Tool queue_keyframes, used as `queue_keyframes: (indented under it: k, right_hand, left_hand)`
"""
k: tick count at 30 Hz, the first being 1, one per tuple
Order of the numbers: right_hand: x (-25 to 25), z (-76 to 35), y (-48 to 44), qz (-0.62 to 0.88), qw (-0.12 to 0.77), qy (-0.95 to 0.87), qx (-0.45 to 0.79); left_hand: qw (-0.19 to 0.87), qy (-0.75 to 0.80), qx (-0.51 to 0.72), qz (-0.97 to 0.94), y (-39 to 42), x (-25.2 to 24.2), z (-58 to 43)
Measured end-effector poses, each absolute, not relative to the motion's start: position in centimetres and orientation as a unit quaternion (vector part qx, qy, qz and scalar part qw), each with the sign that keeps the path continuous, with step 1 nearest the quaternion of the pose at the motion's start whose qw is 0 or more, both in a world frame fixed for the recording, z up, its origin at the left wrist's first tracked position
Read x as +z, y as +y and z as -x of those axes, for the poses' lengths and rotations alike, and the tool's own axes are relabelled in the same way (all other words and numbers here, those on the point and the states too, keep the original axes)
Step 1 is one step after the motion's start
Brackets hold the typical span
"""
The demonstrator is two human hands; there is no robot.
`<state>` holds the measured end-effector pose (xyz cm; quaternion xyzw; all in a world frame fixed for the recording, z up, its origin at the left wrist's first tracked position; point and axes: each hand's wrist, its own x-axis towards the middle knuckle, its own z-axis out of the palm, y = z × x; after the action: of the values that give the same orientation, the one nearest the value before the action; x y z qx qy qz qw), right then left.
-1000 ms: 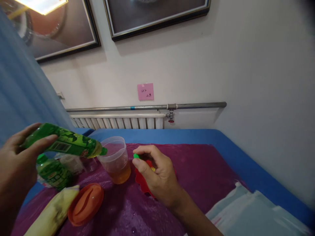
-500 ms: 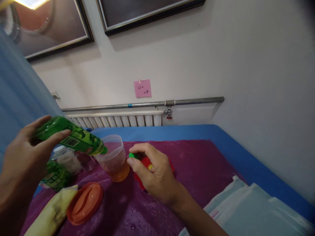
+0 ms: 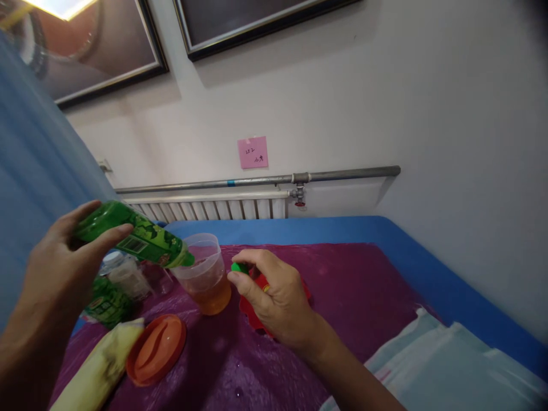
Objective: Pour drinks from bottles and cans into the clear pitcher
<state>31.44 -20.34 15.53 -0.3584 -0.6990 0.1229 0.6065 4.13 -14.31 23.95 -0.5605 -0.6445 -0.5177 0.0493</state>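
Note:
My left hand (image 3: pixel 72 251) is wrapped round a green drink bottle (image 3: pixel 148 240), tilted with its mouth low over the rim of a clear plastic pitcher (image 3: pixel 201 271). Amber liquid (image 3: pixel 214 297) fills the lower part of the pitcher. Between the thumb and fingers of my right hand (image 3: pixel 274 288) is a small green bottle cap (image 3: pixel 240 268), just right of the pitcher. Beneath that hand lies a red flower-shaped object (image 3: pixel 252 311), partly hidden by it. An orange-red round lid (image 3: pixel 156 348) rests in front of the pitcher.
A yellowish, dark-spotted long object (image 3: pixel 98 365) lies at the front left. Behind it are a green package (image 3: pixel 107 302) and a clear jar with a white lid (image 3: pixel 124 274). Pale blue sheets (image 3: pixel 445 365) lie at the right on the purple cover (image 3: pixel 351 285). A radiator (image 3: pixel 214 210) runs along the wall.
The liquid in the pitcher stands slightly higher. The whole view has shifted a little, moving everything rightward in the picture; both hands keep their holds.

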Motion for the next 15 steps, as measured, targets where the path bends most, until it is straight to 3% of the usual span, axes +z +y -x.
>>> queue_keyframes:
  k: [15]
  right_hand:
    - [15.33,-31.27,-19.76,0.314,0.621,-0.707,0.126]
  left_hand:
    - [0.016,-0.664,-0.509,0.547,-15.30,24.87,-5.20]
